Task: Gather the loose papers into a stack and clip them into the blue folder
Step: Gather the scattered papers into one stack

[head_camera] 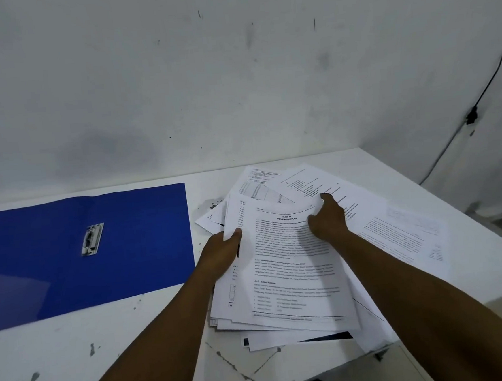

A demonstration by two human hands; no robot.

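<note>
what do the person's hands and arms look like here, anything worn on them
Both forearms are bare up to the frame's edge, with no sleeves in view. The left hand and right hand wear no gloves, and no watch, bracelet or ring is visible on the wrists or fingers that show.

glossy blue plastic folder [104, 250] – metal clip [92, 239]; matt printed papers [294, 265]; scuffed white table [76, 354].

White chipped table [114, 345], open blue folder [134, 247], loose papers [397, 239]
</note>
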